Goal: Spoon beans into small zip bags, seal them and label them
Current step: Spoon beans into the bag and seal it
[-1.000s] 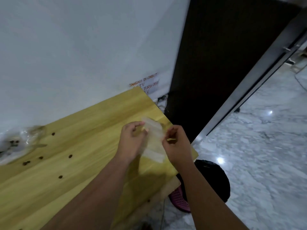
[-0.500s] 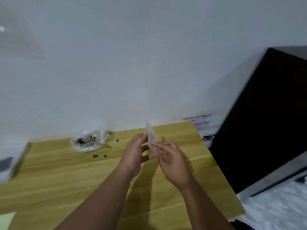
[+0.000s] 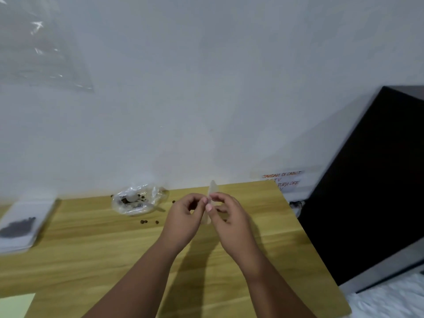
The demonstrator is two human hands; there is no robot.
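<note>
Far edge of table [image 3: 91, 260]: crumpled bean pack [image 3: 137, 200], loose beans [image 3: 144, 221] beside it. Above table centre: left hand [image 3: 183, 221] and right hand [image 3: 231, 223] both pinch the empty zip bag [image 3: 212, 190], upright, edge-on. Probably light, limp, slippery film; best gripped at the zip lips. Half a second earlier the right fingers lay straighter.
</note>
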